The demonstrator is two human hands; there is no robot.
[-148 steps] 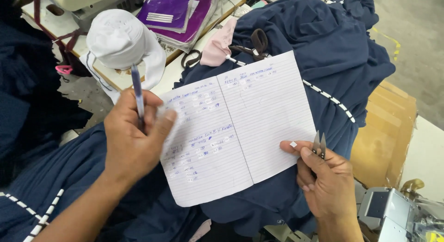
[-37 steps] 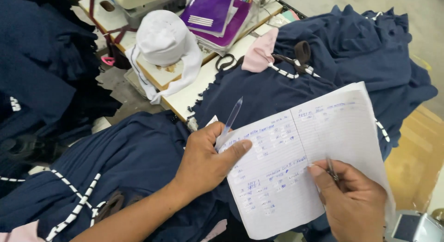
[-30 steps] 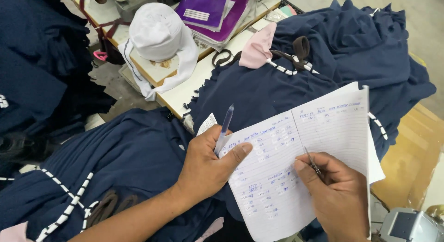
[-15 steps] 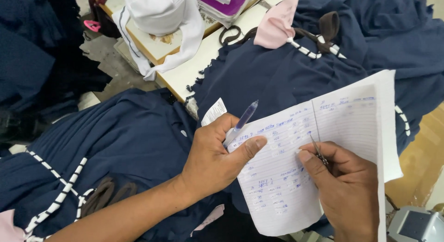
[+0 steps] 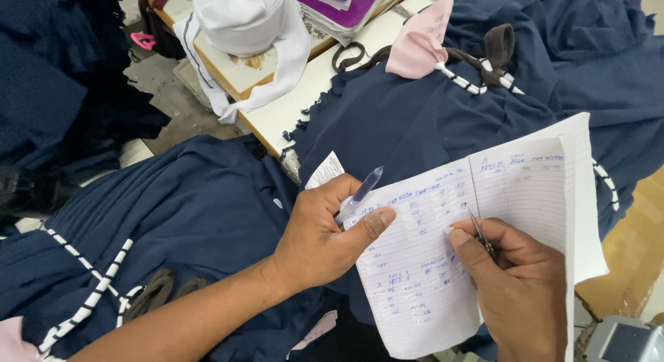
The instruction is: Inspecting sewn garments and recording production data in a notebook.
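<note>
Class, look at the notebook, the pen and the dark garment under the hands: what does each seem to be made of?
Notebook: matte white ruled paper, its pages curling. Pen in the left hand: likely translucent bluish plastic, slightly glossy. Navy garment: soft matte cloth, probably knit, lying in folds and creases.

We have one view, from a camera on the person's head. It looks steeply down and close onto the lined notebook [image 5: 477, 244], which sits low and right, with the white worktable [image 5: 304, 99] farther off at the top.
</note>
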